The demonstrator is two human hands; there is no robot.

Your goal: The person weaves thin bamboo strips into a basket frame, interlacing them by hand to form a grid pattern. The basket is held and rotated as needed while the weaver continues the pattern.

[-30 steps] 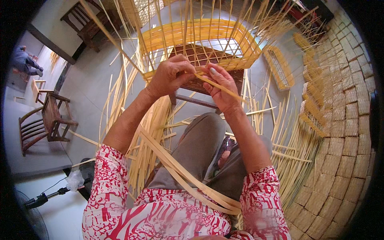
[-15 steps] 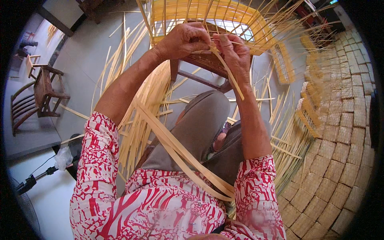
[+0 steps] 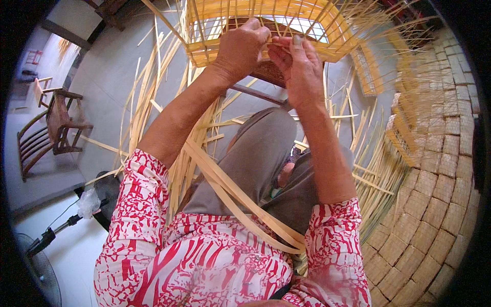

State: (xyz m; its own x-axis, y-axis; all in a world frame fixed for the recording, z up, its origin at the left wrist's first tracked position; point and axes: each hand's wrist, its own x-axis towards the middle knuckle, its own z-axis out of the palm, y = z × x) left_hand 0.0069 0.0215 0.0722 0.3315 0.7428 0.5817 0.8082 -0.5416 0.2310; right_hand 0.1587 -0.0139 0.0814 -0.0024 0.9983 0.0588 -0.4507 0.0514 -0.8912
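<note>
A yellow woven bamboo basket (image 3: 204, 56), its upright stakes unwoven at the top, rests in front of me on a dark wooden stool (image 3: 270, 73). My left hand (image 3: 241, 48) is closed at its near side, fingertips tucked against the weave and mostly hidden. Close beside it, my right hand (image 3: 300, 66) has its fingers bent and its thumb raised along the same edge. Both appear to grip a thin bamboo strip there, though the hands cover most of it. Several long, pale bamboo splints (image 3: 230, 192) lie across my lap.
Loose splints (image 3: 140, 110) cover the floor to the left, and more (image 3: 381, 179) lie right of my legs. Yellow woven pieces (image 3: 401, 138) with long loose ends stand at right, beside stacked straw-coloured blocks (image 3: 429, 204). A wooden chair (image 3: 64, 123) and a fan (image 3: 38, 266) are at left.
The strip end that hung across my right wrist is out of sight. My right hand has turned with its thumb up, and the left has risen slightly along the basket.
</note>
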